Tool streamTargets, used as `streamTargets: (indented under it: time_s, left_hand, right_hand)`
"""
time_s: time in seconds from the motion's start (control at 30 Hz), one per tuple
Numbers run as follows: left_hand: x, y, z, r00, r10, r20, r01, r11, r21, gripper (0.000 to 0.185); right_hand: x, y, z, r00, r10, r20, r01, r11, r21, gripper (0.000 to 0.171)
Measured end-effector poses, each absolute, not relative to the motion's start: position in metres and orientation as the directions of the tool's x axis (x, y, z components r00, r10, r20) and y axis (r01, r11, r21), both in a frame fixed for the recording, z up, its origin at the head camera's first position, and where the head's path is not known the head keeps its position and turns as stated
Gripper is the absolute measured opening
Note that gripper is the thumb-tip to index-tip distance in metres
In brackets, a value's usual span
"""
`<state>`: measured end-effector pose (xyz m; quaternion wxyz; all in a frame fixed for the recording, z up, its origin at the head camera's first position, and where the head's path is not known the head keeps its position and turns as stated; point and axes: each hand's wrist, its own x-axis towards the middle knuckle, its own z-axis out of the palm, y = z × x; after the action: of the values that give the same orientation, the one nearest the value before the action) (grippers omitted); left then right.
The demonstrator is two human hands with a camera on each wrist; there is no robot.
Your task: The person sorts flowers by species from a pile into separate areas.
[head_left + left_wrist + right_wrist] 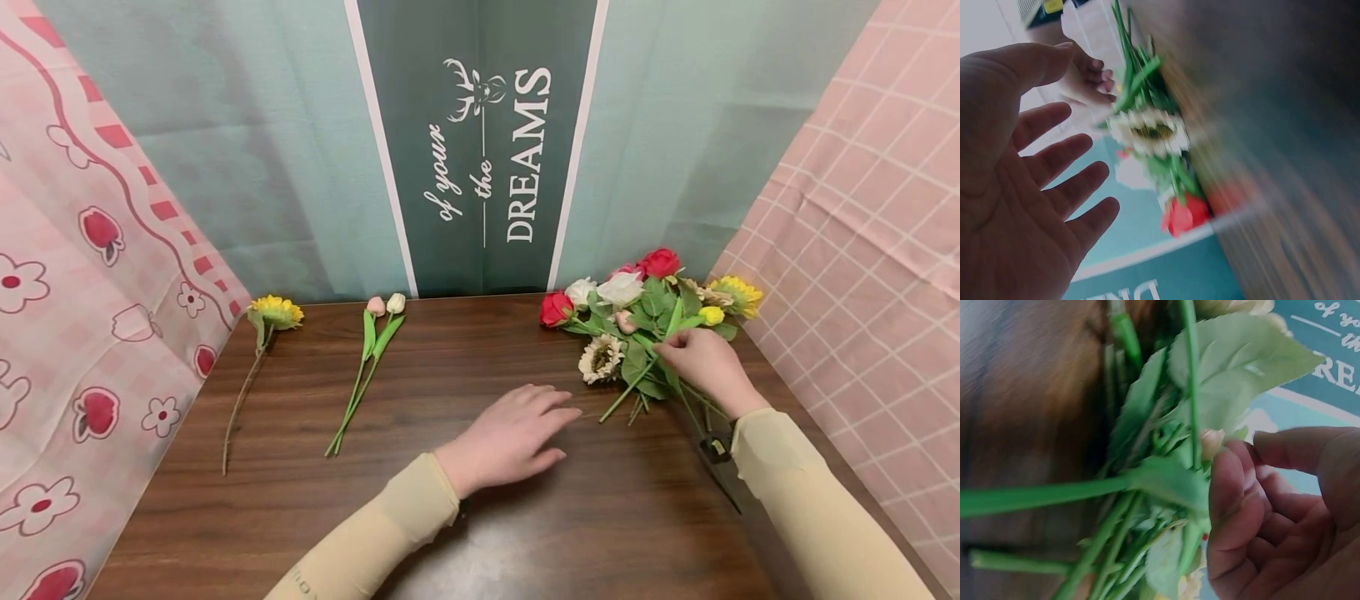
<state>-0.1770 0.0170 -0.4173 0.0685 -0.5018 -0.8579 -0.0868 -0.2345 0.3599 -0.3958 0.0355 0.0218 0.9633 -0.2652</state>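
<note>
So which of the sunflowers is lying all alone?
The yellow sunflower at the far left of the table. The other sunflowers sit in the pile by the right hand.

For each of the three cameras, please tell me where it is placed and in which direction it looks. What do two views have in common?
Head: worn on the head, looks forward and down at the table; both hands and sleeves show.
Left wrist: sits at the wrist, looks past the open left hand toward the flower pile.
Right wrist: looks closely at the right hand pinching a green stem.
Shared: the head and left wrist views both show the cream sunflower in the pile.
</note>
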Motion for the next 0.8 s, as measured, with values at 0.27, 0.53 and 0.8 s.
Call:
streamTargets:
  time_s: [0.27,0.53,0.8]
  left_hand:
    - [-0.163,0.060,-0.424,-0.415,0.886,0.208,0.907,0.420,0.021,0.058]
    - [-0.157,0.069,-0.428,-0.408,0.892,0.196,0.912,0.407,0.048,0.056]
    - [-0.163,0.061,-0.429,-0.424,0.879,0.217,0.905,0.416,0.084,0.054]
  right_hand:
    - [-0.236,0.369,-0.415,-0.964,0.044,-0.262,0.196,0.784,-0.589,0.051]
    - [-0.237,0.373,-0.431,-0.950,0.086,-0.299,0.281,0.652,-0.705,0.052]
    - [-0.231,0.371,-0.425,-0.965,0.139,-0.220,0.260,0.574,-0.776,0.048]
